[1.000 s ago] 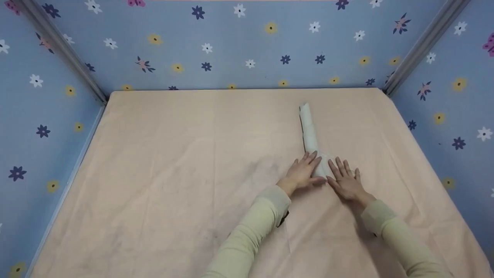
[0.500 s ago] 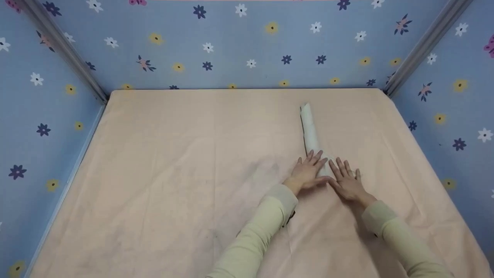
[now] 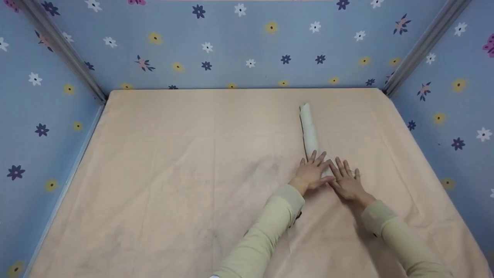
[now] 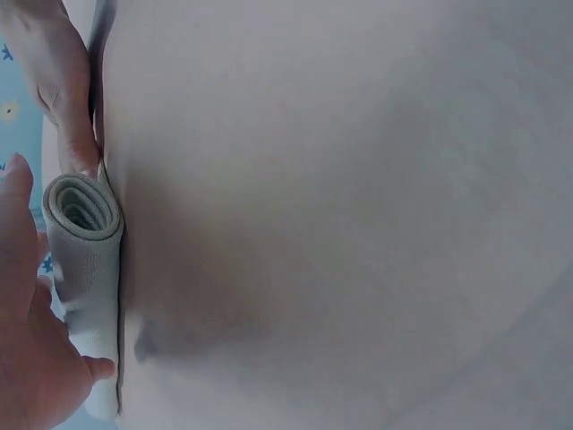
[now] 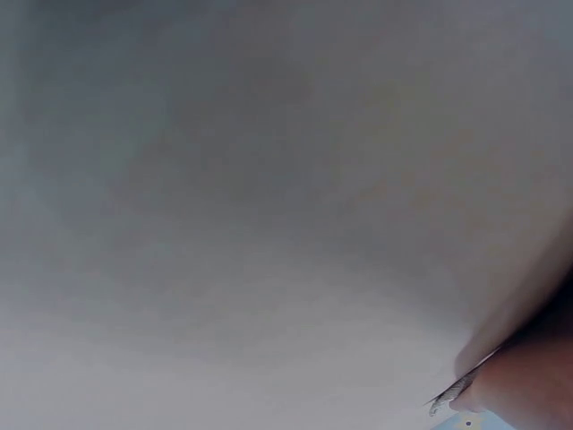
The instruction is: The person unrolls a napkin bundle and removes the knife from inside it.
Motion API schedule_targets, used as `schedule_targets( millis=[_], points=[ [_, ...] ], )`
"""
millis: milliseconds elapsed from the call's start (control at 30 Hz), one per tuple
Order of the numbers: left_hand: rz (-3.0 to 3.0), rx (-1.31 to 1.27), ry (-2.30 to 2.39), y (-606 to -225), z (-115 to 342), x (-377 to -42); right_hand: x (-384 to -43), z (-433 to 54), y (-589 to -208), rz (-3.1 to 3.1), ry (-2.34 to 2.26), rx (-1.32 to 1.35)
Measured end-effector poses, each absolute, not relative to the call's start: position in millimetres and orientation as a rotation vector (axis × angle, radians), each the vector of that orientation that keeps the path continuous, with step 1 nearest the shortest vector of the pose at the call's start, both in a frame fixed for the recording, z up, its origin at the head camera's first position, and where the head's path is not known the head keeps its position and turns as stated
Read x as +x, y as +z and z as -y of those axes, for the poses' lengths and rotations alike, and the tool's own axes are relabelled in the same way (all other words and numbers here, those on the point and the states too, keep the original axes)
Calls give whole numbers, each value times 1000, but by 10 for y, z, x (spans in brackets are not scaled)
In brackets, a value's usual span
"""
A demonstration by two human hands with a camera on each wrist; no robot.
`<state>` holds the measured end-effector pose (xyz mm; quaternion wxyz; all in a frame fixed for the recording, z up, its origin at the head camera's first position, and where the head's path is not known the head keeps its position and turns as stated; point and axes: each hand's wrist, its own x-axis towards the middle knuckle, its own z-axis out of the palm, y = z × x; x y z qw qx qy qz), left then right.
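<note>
A pale grey-green cloth, apparently a towel, is rolled into a long tube (image 3: 308, 129) lying front to back, right of the table's middle. My left hand (image 3: 310, 173) rests on the near part of the roll, fingers spread and thumb stretched toward the right hand. Flat beside it, my right hand (image 3: 347, 183) presses on the short unrolled end of the cloth, which it mostly covers. The left wrist view shows the roll's spiral end (image 4: 83, 208), with the left thumb along its side. In the right wrist view only part of the right hand (image 5: 528, 385) shows, at the lower corner.
A peach cloth (image 3: 173, 173) with creases covers the table. Blue flowered panels (image 3: 231, 46) stand at the back and both sides, with grey metal posts (image 3: 428, 46) at the back corners.
My left hand has slid a little to the right over the roll, closer to the right hand, narrowing the strip of cloth between them. The right hand has stayed in place.
</note>
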<state>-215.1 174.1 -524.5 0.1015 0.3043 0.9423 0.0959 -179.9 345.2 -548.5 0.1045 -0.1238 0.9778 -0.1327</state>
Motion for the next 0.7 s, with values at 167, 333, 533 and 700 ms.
schedule_targets(
  millis=[167, 333, 533, 700],
  points=[
    [-2786, 885, 275, -5261, -1734, -2135, -1798, -3438, -5484, -2880, -369, -366],
    [-2803, 885, 260, -5271, -1717, -2131, -1802, -3427, -5479, -2887, -362, -360],
    [-2813, 877, 309, -5287, -1702, -2129, -1808, -3429, -5489, -2887, -387, -342],
    [-2811, 871, 326, -5301, -1694, -2128, -1813, -3431, -5489, -2880, -398, -334]
  ],
)
